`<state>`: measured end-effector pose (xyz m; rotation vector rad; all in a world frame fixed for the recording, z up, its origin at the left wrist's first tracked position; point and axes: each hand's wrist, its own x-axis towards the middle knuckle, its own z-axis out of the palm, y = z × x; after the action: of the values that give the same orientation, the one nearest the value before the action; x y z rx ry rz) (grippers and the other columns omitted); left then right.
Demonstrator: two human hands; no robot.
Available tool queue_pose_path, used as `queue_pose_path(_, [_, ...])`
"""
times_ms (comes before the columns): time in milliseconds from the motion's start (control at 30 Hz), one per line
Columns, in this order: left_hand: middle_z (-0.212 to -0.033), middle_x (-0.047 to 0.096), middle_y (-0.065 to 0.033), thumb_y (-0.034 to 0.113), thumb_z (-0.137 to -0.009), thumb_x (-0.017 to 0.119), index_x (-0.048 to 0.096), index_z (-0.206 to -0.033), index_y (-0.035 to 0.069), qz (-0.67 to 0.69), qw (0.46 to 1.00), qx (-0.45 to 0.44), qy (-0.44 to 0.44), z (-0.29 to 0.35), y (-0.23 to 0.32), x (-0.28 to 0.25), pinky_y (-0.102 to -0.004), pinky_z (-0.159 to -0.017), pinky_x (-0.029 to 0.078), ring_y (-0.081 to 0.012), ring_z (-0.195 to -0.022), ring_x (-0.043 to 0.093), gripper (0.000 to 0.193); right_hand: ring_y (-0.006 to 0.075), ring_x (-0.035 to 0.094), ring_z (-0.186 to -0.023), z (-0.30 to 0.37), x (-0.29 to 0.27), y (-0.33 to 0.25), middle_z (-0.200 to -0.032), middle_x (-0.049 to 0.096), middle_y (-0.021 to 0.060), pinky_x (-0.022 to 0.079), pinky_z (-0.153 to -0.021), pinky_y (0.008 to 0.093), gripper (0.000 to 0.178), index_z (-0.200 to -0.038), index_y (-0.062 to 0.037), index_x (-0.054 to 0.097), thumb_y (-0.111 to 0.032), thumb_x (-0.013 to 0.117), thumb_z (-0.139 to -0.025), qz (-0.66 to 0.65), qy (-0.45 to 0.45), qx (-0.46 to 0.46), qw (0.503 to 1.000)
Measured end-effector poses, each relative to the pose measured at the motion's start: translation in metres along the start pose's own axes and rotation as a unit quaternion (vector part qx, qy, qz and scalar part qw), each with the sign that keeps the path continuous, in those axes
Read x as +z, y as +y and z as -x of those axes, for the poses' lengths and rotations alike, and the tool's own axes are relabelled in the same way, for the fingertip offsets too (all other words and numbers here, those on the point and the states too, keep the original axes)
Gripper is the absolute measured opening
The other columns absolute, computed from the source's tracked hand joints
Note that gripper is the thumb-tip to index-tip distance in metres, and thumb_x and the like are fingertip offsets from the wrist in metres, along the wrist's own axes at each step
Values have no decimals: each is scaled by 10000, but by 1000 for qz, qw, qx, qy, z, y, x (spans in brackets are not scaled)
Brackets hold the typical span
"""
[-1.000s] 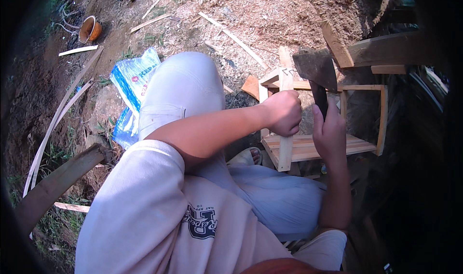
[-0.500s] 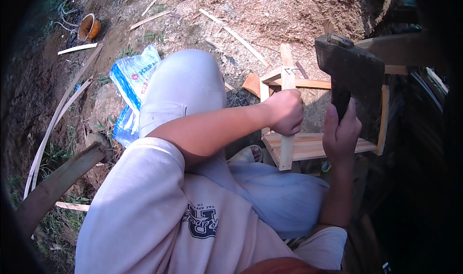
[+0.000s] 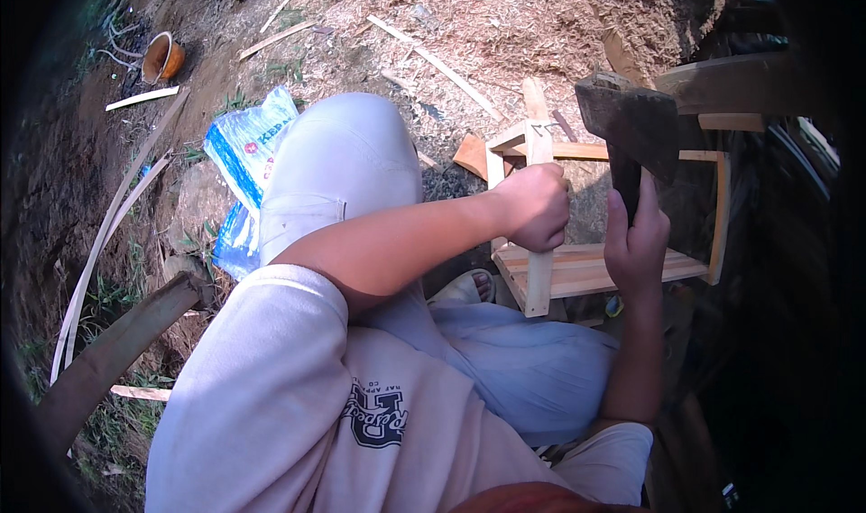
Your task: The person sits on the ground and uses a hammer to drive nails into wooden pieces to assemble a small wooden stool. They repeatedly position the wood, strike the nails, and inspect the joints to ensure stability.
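In the head view, the left hand [image 3: 534, 208] was clenched, its fingers curled fully round a pale wooden strip [image 3: 538, 283] with no gap showing between them and the wood. The strip stood nearly upright in that grip, one end rising above the knuckles and the other reaching below the fingers. A dark mark lay on it just above the fist.

The right hand [image 3: 637, 247], a little to the right of the left fingers, was closed on the dark handle of a hatchet [image 3: 629, 120], thumb on the handle's left side and fingers on its right. The blade was raised directly above those fingers, clear of the strip.

Behind both sets of fingers was a box-like wooden frame [image 3: 577, 274], its slatted panel lower than the fists; whether the strip touched it could not be told. Just above and left of the left fingers lay a small wood offcut [image 3: 470, 157]. Wood shavings [image 3: 505, 35] spread farther beyond them, and a blue-and-white sack [image 3: 239, 157] lay well to their left, past the knee.
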<state>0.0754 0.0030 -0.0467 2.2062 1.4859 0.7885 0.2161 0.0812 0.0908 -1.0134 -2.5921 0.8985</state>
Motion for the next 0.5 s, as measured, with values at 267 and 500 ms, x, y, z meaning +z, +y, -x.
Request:
queue_pose_path(267, [-648,653,-98,300,-759,643,687,-580,79,14,999,21,34,2,-2,4,-437,-798,529,-314,-741,634,288,162,628,-742,-30,37,41,-853,684,105,507,-675,361,364,-1106,18,651,-300,775,-977,-84,-88,153,981])
queue_pose_path(500, [-788,702,-95,276,-914,697,684,-660,60,57,986,121,99,10,-9,6,-422,-824,548,-300,-808,660,333,87,535,-555,-52,71,60,-731,593,-5,448,-488,277,553,-979,-27,605,-377,974,-762,-139,-59,183,971])
